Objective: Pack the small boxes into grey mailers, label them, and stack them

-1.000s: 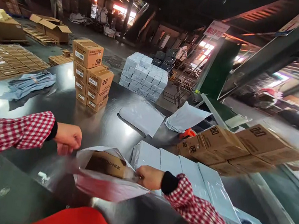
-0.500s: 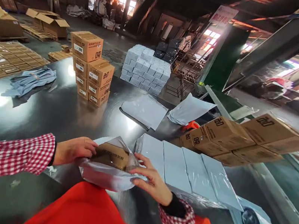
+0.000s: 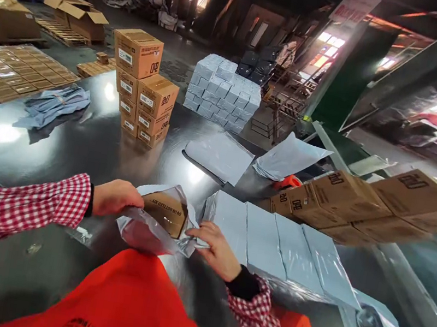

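Steel table [image 3: 79, 152] (glossy, lamp glare); dim warehouse, carton stack [image 3: 143, 88].

We log the brown box [image 3: 165, 211] as mostly covered by the grey mailer bag [image 3: 149, 233], its printed text too small to read. Left hand [image 3: 115, 198] fingertips are hidden behind the bag. The cartons [image 3: 411, 202] at right are blurred and cut by the edge.
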`<state>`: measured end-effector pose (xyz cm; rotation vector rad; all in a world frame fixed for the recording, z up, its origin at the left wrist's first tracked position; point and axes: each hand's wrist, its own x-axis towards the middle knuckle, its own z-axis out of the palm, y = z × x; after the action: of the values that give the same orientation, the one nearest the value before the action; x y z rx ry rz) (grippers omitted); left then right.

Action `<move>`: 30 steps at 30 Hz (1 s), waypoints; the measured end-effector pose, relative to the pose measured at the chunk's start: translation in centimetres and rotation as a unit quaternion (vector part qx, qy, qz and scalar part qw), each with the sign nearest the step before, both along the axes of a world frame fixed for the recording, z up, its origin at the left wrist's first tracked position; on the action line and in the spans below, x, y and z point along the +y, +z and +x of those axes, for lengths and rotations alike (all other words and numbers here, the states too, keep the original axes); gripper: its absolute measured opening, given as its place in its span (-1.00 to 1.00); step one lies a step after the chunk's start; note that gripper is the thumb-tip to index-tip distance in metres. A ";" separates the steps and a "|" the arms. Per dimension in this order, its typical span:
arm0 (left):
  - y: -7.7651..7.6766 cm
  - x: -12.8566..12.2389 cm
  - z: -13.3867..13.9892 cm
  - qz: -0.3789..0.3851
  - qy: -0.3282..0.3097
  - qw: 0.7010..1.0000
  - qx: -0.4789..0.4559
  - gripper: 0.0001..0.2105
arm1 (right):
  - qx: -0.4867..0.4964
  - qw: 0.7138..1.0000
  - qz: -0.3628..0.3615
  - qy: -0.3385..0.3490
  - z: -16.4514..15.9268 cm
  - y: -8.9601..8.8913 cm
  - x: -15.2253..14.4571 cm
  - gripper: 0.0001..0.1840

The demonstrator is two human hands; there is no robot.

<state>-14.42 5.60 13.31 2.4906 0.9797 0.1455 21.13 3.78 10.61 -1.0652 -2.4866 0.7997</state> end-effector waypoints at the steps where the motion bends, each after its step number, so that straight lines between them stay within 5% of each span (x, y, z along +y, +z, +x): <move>1: 0.6 0.2 -0.3 0.009 -0.013 1.000 0.011 -0.80 | 0.011 1.000 0.014 0.006 -0.1 0.1 0.4 -0.44; 6: 2.6 -0.3 -1.7 0.078 0.003 0.997 0.000 -0.81 | 0.093 0.991 0.036 -0.094 1.2 2.8 1.8 -0.49; 12: 2.7 -0.6 -0.3 0.110 -0.045 0.992 0.037 -0.76 | 0.058 0.993 0.015 -0.101 1.0 5.0 1.2 -0.70; 20: 4.1 -0.5 0.4 0.124 -0.022 0.992 0.021 -0.77 | 0.164 0.965 0.005 -0.204 2.6 5.3 -0.1 -0.82; 30: 3.4 -0.8 1.7 0.184 -0.052 0.981 -0.027 -0.77 | 0.116 0.982 0.002 -0.152 5.2 5.2 -0.7 -0.71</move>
<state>-12.73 4.82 16.73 2.8478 0.8608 0.3902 26.36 3.05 15.80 -1.2357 -2.0683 0.7734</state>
